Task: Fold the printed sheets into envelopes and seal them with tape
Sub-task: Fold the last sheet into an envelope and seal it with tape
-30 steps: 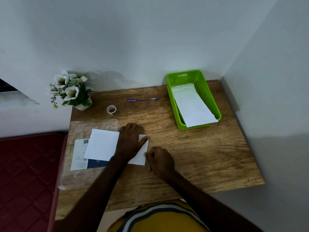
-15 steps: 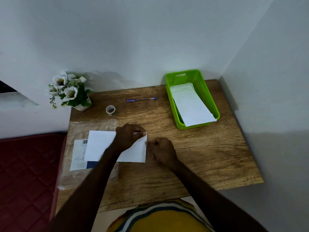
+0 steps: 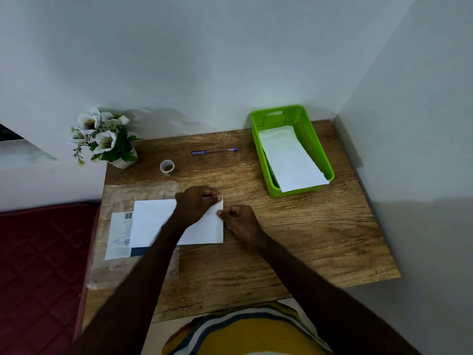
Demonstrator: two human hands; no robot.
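A folded white sheet (image 3: 153,221) lies on the wooden table (image 3: 307,239), left of centre. My left hand (image 3: 195,206) rests on its upper right part, fingertips pinching the top right corner. My right hand (image 3: 239,221) is curled at the sheet's right edge, thumb and finger on the fold. A printed sheet (image 3: 119,234) with a barcode and a blue band pokes out from under the white one at the left. A small roll of clear tape (image 3: 167,167) stands behind the sheets.
A green basket (image 3: 314,139) with white papers sits at the back right, by the wall corner. A blue pen (image 3: 215,151) lies at the back. A flower pot (image 3: 112,142) stands at the back left. Clear plastic film (image 3: 122,193) lies under the sheets.
My left hand has drawn its fingers together at the sheet's top right corner. My right hand has moved up along the right edge. The sheet lies squarer to the table.
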